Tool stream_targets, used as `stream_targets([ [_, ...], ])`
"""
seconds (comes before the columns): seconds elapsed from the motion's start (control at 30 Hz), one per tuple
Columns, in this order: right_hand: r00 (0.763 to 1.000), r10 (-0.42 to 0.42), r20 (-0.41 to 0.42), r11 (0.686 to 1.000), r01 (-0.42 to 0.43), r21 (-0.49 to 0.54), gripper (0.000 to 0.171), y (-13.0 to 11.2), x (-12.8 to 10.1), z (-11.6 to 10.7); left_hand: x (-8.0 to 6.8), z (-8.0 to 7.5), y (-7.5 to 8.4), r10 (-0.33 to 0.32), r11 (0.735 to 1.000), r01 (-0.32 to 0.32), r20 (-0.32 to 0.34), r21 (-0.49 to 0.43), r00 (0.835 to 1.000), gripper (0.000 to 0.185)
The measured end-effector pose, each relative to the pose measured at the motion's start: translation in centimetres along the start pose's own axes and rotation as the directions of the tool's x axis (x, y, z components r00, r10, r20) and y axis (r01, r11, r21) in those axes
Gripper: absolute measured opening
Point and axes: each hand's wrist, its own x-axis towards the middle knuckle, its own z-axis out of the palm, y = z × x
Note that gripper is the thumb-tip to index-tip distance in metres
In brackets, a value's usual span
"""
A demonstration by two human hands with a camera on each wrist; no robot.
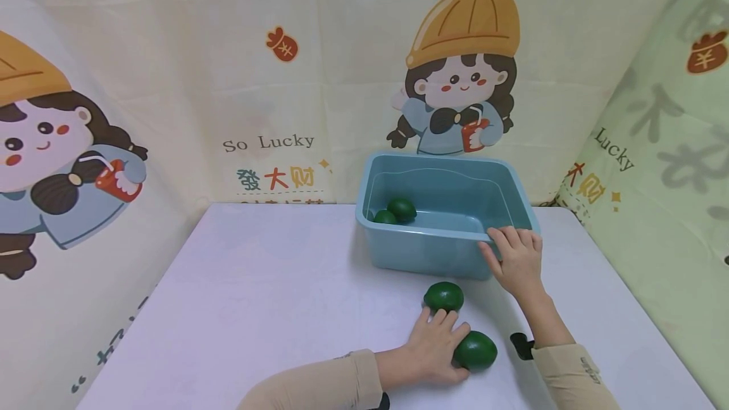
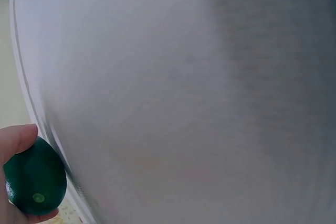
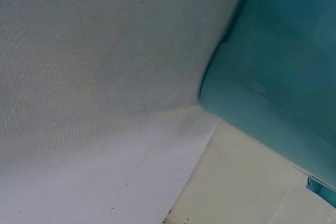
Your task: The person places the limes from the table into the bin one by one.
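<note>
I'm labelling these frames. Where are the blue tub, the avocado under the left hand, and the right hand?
blue tub (image 1: 421, 252), head view, bare front wall.
avocado (image 1: 477, 350), head view, its exposed top.
right hand (image 1: 515, 261), head view, back of hand.

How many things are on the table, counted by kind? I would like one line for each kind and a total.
Green fruits: 4, two on the table, two inside the tub
Blue plastic tub: 1
Total: 5

White table; cream cartoon-girl backdrop behind and left; pale green printed cloth on right.
</note>
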Motion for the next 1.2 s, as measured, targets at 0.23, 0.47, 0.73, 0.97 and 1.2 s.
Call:
stream_targets([
  [0.23, 1.0, -0.002, -0.007, 1.0, 0.002, 0.0, 0.045, 0.0, 0.0, 0.0, -0.1, -0.1, -0.1, 0.002, 0.999, -0.001, 0.004, -0.032, 1.0, 0.057],
  [0.47, 1.0, -0.005, -0.015, 1.0, 0.005, 0.002, 0.044, 0.0, 0.1, 0.1, -0.1, -0.3, -0.3, 0.006, 0.998, -0.006, 0.004, -0.06, 1.0, 0.058],
  [0.73, 1.0, -0.005, -0.012, 1.0, 0.005, 0.004, 0.045, 0.0, 0.1, 0.1, -0.3, -0.8, -0.4, 0.006, 0.996, -0.005, 0.012, -0.084, 1.0, 0.057],
  [0.97, 1.0, -0.007, -0.017, 1.0, 0.007, 0.003, 0.045, 0.0, 0.1, 0.1, -0.5, -1.1, -0.9, 0.002, 0.994, -0.002, 0.002, -0.107, 1.0, 0.058],
  [1.2, 1.0, -0.01, -0.022, 1.0, 0.01, -0.002, 0.045, 0.0, 0.0, 0.2, -0.6, -1.4, -1.7, -0.013, 0.993, 0.013, -0.005, -0.117, 1.0, 0.06],
])
